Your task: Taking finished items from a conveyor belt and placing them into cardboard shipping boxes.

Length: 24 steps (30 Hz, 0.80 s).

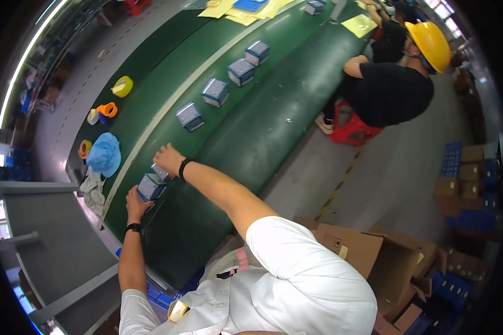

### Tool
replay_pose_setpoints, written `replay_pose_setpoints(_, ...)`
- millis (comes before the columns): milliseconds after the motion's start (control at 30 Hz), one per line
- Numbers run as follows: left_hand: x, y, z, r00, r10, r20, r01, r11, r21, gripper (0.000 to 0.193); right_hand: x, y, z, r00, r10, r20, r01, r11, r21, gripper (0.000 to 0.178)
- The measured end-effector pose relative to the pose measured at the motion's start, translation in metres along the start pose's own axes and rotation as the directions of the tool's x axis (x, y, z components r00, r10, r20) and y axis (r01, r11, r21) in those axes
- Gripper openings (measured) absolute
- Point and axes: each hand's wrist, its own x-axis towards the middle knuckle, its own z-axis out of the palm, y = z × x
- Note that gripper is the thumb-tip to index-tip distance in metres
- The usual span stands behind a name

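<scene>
Two small blue boxes sit close together on the green work table (pixel 151 146) in front of me. My left hand (pixel 135 206) grips the nearer box (pixel 152 186), with its fingers along the left side and its thumb at the near edge. My right hand (pixel 170 159) reaches over the second box (pixel 159 171), just beyond the first. Its fingers are curled over this box and hide much of it. Farther up the table, similar boxes stand spaced out in a row, the closest being a blue box (pixel 190 116) beyond my right hand.
A light-blue cap (pixel 103 154), orange tape (pixel 107 109) and yellow tape (pixel 122 86) lie left of the pale strip. A person in a yellow helmet (pixel 428 47) sits on a red stool (pixel 352 125) at the right. Open cardboard boxes (pixel 394 268) stand behind my right arm.
</scene>
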Motion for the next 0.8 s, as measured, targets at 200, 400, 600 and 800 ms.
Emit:
replay_pose_setpoints(200, -0.006, 0.006, 0.006, 0.978, 0.201, 0.047, -0.202, 0.979, 0.022, 0.077, -0.077, -0.045, 0.0, 0.967, 0.253, -0.004, -0.253, 0.966, -0.053, 0.062)
replay_pose_setpoints(400, -0.007, 0.023, 0.008, 0.965, 0.235, 0.113, -0.242, 0.969, 0.054, 0.096, -0.092, -0.054, -0.005, 0.95, 0.311, 0.029, -0.303, 0.941, -0.151, 0.062)
replay_pose_setpoints(600, 0.011, -0.009, 0.004, 0.957, 0.261, 0.125, -0.253, 0.964, -0.079, 0.102, -0.047, -0.036, 0.004, 0.969, 0.248, -0.013, -0.248, 0.964, -0.097, 0.064)
replay_pose_setpoints(800, 0.017, -0.01, -0.001, 0.955, 0.289, 0.064, -0.27, 0.94, -0.21, 0.104, -0.036, -0.022, -0.007, 0.981, 0.192, -0.002, -0.192, 0.98, -0.058, 0.07)
